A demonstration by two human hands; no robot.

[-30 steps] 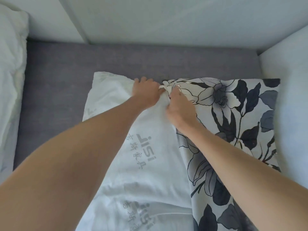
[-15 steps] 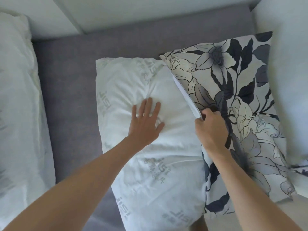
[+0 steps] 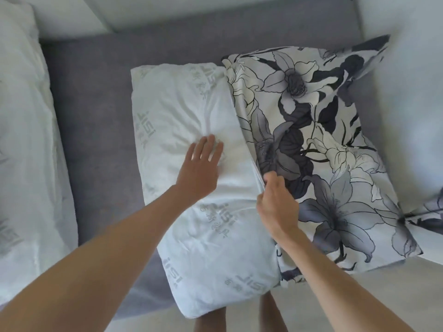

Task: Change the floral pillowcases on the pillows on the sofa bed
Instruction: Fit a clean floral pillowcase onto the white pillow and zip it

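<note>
A white pillow [image 3: 191, 121] printed with grey logos lies on the grey sofa bed [image 3: 96, 130], half out of a floral pillowcase [image 3: 321, 144] with dark flowers and leaves. My left hand [image 3: 200, 168] presses flat on the bare pillow, fingers spread. My right hand [image 3: 275, 202] pinches the open edge of the floral pillowcase where it meets the pillow. The right half of the pillow is hidden inside the case.
A second bare white pillow [image 3: 26, 149] lies at the left. A pale cushion or sofa arm [image 3: 412, 111] stands at the right, with more floral fabric [image 3: 429, 212] beside it. A white wall runs behind. My legs show below the pillow on a light floor.
Both hands left the pillow's top corner. My left hand came down flat onto the pillow; my right slid along the case's edge towards me. More white pillow shows.
</note>
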